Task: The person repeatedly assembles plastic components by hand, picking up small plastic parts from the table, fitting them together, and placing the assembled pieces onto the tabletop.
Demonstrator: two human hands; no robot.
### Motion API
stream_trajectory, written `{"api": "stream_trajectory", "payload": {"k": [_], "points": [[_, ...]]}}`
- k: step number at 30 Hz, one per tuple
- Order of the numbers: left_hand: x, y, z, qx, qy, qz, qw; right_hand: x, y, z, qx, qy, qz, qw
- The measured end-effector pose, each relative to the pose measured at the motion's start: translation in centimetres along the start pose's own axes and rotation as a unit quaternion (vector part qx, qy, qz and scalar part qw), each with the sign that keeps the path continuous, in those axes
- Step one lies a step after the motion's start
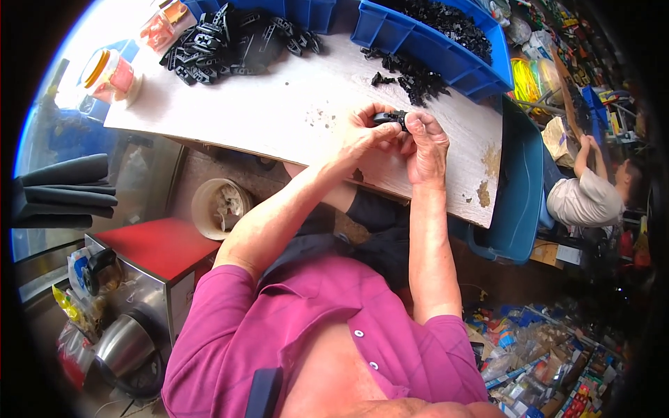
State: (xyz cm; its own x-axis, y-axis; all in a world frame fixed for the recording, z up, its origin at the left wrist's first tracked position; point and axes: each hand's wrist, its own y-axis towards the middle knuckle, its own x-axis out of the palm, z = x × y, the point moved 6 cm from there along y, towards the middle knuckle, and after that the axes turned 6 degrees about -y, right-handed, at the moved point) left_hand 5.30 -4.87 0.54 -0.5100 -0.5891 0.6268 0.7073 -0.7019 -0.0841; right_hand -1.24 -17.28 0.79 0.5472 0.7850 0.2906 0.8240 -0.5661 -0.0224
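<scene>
The worktop (279, 104) is pale, with worn patches, and everything here is placed relative to it. A small black part (390, 117) is held above its front area, right of its middle. The left hand (364, 132) has its grip closed around the left side of this part, between thumb and fingers. The right hand (427, 146) has its thumb and fingers bent close together at the right end; how firmly this second grip is pressed, I cannot tell.

The long axis of the part lies nearly sideways, roughly along the worktop's front edge. Its smooth, rounded end points to the worktop's left side, and its more jagged end points to the right.

At the worktop's far left lies a pile of black and grey parts (216, 45). A jar (111, 75) with pinkish contents stands at its left end. On its far right is a blue bin (418, 52), and small black pieces (418, 82) lie loose just before this bin.

To the right of the worktop, nearer to the wearer, packages (529, 369) are heaped. They show coloured printing, but it is too small for reading. Whether the held part carries any mark is also too small to tell.
</scene>
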Motion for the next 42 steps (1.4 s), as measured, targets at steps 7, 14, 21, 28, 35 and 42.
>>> {"api": "stream_trajectory", "payload": {"k": [7,14,21,28,35,42], "points": [[0.3,-0.1,0.7,-0.031,-0.031,0.055,0.998,0.2,0.1,-0.1,0.003,-0.011,-0.01,1.0],[-0.3,0.5,0.4,-0.015,-0.008,0.098,0.995,0.7,-0.1,-0.7,-0.002,-0.059,-0.009,0.998],[-0.6,0.6,0.2,-0.018,-0.009,0.112,0.993,0.7,-0.1,-0.4,0.003,-0.083,-0.014,0.996],[-0.7,1.2,-0.2,-0.031,-0.033,0.079,0.996,0.3,-0.2,-0.1,-0.016,-0.041,0.003,0.999],[-0.9,1.2,-0.3,-0.062,-0.043,0.08,0.994,0.1,0.0,0.1,-0.018,-0.037,-0.007,0.999],[-0.6,1.2,-0.2,-0.064,-0.011,0.086,0.994,0.2,0.0,0.0,-0.001,-0.031,-0.017,0.999]]}}
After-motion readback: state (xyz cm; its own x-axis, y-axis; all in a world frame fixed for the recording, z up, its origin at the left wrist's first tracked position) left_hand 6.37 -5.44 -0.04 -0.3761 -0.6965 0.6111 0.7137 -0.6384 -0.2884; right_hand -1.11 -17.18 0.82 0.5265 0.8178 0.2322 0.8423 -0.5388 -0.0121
